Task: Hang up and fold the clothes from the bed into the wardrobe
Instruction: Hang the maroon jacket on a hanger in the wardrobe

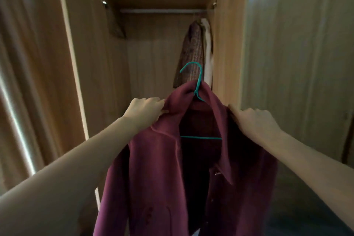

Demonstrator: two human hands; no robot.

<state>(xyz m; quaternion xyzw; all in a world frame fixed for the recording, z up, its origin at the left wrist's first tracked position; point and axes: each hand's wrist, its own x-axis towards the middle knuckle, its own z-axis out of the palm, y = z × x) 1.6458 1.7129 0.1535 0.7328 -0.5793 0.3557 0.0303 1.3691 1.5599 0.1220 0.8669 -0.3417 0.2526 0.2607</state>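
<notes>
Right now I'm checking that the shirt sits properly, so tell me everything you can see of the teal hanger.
The teal hanger looks like thin coated wire. Its hook points left, free, below the wardrobe rail. The maroon shirt covers its shoulders; only hook, neck and bottom bar show. Left hand and right hand grip the shirt's shoulders.

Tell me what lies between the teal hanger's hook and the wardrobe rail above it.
In the head view, nothing hangs between the hook and the rail; only the wardrobe's back panel and a patterned garment behind.
</notes>
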